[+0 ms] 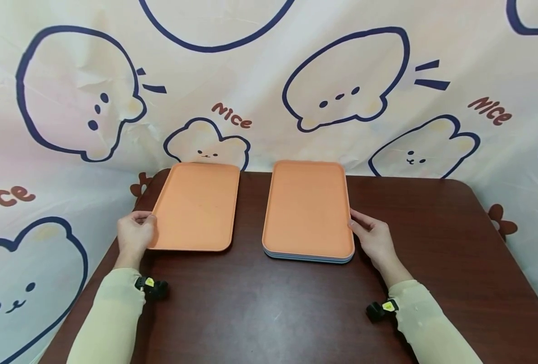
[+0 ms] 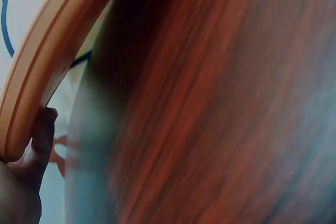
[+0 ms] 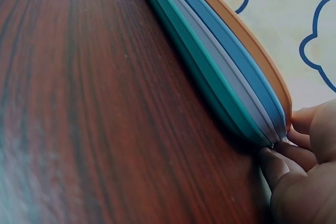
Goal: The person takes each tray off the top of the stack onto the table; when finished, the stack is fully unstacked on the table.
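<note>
At the left side of the table, my left hand (image 1: 135, 233) grips the left edge of an orange tray (image 1: 198, 207). In the left wrist view the tray's rim (image 2: 50, 45) stands raised above the wood, with a fingertip (image 2: 46, 116) reaching under it. To the right lies a stack of trays, topped by another orange tray (image 1: 308, 210). My right hand (image 1: 374, 237) holds that stack by its right edge. The right wrist view shows a blue tray (image 3: 236, 51), a pale lilac tray (image 3: 220, 59) and a green tray (image 3: 210, 80) below the orange one, fingers (image 3: 302, 156) around their edges.
Both sets of trays are on the far part of a dark brown wooden table (image 1: 259, 308), a narrow gap between them. Directly behind the table hangs a pale cloth (image 1: 269, 101) printed with cartoon bears. A small black camera sits on each wrist.
</note>
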The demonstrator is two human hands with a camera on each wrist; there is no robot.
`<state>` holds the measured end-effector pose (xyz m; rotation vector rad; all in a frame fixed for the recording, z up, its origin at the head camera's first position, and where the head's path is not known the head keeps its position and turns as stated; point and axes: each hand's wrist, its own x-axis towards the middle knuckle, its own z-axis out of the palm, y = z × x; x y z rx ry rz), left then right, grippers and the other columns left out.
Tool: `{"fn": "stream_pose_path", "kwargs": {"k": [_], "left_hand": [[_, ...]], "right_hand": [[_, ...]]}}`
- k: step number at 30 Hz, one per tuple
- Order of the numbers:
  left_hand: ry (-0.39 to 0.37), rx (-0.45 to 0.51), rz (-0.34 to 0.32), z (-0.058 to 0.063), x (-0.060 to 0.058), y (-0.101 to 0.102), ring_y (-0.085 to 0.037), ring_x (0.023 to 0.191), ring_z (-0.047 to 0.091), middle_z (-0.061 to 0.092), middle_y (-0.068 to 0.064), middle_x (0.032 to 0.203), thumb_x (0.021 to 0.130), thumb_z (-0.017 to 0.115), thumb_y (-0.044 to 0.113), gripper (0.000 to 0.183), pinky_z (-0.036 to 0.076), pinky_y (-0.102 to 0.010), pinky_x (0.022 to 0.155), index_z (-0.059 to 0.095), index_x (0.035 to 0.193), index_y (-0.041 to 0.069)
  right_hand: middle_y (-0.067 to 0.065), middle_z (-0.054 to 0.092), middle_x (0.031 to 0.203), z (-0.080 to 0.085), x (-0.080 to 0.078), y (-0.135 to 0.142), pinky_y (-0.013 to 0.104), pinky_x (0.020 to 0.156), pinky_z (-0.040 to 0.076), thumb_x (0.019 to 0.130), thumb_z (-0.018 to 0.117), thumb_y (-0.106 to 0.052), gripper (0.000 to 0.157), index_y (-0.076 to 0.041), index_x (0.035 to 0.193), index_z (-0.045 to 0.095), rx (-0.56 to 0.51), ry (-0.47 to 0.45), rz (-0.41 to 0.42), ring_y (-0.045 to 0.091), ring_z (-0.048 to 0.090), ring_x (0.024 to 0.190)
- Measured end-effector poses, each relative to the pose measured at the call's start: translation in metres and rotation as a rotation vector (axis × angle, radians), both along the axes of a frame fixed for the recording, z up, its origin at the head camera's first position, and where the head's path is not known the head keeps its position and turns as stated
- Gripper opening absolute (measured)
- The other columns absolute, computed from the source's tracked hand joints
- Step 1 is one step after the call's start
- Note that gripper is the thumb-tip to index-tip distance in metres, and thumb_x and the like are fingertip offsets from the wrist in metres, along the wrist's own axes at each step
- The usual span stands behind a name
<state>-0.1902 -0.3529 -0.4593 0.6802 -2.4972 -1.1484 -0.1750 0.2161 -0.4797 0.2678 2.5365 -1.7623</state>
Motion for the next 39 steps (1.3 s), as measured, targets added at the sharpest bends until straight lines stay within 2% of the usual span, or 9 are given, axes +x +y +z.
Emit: {"fn": "stream_pose_path", "kwargs": {"k": [6,11,14,17,21,26,32,36,39], "left_hand": [[-0.048,0.016,0.068,-0.009,-0.001,-0.016,-0.012,0.083,0.056,0.071,-0.014,0.101,0.104,0.059,0.022,0.037,0.043,-0.019,0.067,0.077,0.125,-0.003],[-0.089,0.051,0.122,-0.018,0.002,-0.023,-0.026,0.101,0.063,0.072,-0.022,0.120,0.104,0.057,0.023,0.041,0.045,-0.025,0.073,0.075,0.130,-0.003],[-0.113,0.058,0.114,-0.020,0.001,-0.025,-0.038,0.122,0.062,0.068,-0.028,0.137,0.105,0.056,0.023,0.043,0.053,-0.039,0.091,0.072,0.134,-0.004],[-0.128,0.058,0.107,-0.018,-0.001,-0.026,-0.044,0.137,0.056,0.063,-0.030,0.146,0.105,0.055,0.022,0.044,0.048,-0.055,0.113,0.070,0.136,-0.006],[-0.144,0.048,0.106,-0.016,-0.004,-0.026,-0.047,0.143,0.053,0.061,-0.031,0.150,0.105,0.056,0.021,0.044,0.043,-0.059,0.121,0.070,0.136,-0.007],[-0.150,0.036,0.107,-0.018,-0.006,-0.028,-0.046,0.145,0.052,0.060,-0.030,0.151,0.106,0.057,0.020,0.042,0.042,-0.058,0.122,0.071,0.136,-0.006],[-0.152,0.033,0.104,-0.020,-0.009,-0.031,-0.046,0.142,0.054,0.061,-0.030,0.150,0.107,0.057,0.021,0.042,0.045,-0.058,0.117,0.070,0.137,-0.005],[-0.132,-0.002,0.106,-0.018,-0.010,-0.030,-0.044,0.128,0.060,0.066,-0.031,0.140,0.106,0.057,0.022,0.042,0.052,-0.045,0.093,0.070,0.136,-0.005],[-0.068,-0.039,0.130,-0.014,-0.010,-0.026,-0.039,0.116,0.064,0.071,-0.029,0.130,0.106,0.058,0.023,0.042,0.043,-0.027,0.078,0.071,0.134,-0.005]], "right_hand": [[0.009,0.058,0.160,0.001,0.001,-0.001,0.008,0.095,0.052,0.111,0.062,-0.026,0.046,-0.016,0.156,0.059,0.006,-0.009,0.002,0.025,0.051,0.153],[0.008,0.058,0.161,0.001,0.002,-0.002,0.022,0.107,0.054,0.111,0.062,-0.025,0.046,-0.016,0.156,0.058,0.020,-0.017,0.007,0.025,0.049,0.154],[0.008,0.058,0.160,0.001,0.001,-0.002,0.032,0.114,0.053,0.111,0.061,-0.025,0.046,-0.015,0.156,0.058,0.025,-0.013,0.009,0.025,0.048,0.154],[0.009,0.058,0.160,0.002,0.001,-0.002,0.038,0.116,0.052,0.111,0.062,-0.025,0.046,-0.015,0.156,0.058,0.024,-0.008,0.008,0.025,0.048,0.155],[0.009,0.058,0.161,0.003,0.001,-0.002,0.026,0.110,0.054,0.111,0.061,-0.024,0.046,-0.015,0.156,0.059,0.020,-0.014,-0.001,0.025,0.048,0.155],[0.011,0.058,0.160,0.002,0.002,-0.002,0.005,0.090,0.051,0.111,0.062,-0.022,0.045,-0.013,0.155,0.060,-0.006,-0.006,-0.002,0.026,0.050,0.152],[0.011,0.058,0.160,0.001,0.001,0.000,0.004,0.088,0.050,0.111,0.062,-0.021,0.045,-0.013,0.155,0.060,-0.005,0.006,-0.004,0.026,0.052,0.151],[0.011,0.059,0.160,0.001,0.000,0.001,0.004,0.088,0.050,0.111,0.062,-0.022,0.045,-0.013,0.155,0.060,-0.001,0.009,-0.005,0.026,0.052,0.150],[0.012,0.059,0.160,0.001,0.001,0.001,0.005,0.089,0.051,0.111,0.062,-0.022,0.045,-0.013,0.155,0.059,0.002,0.011,-0.005,0.027,0.053,0.150]]}}
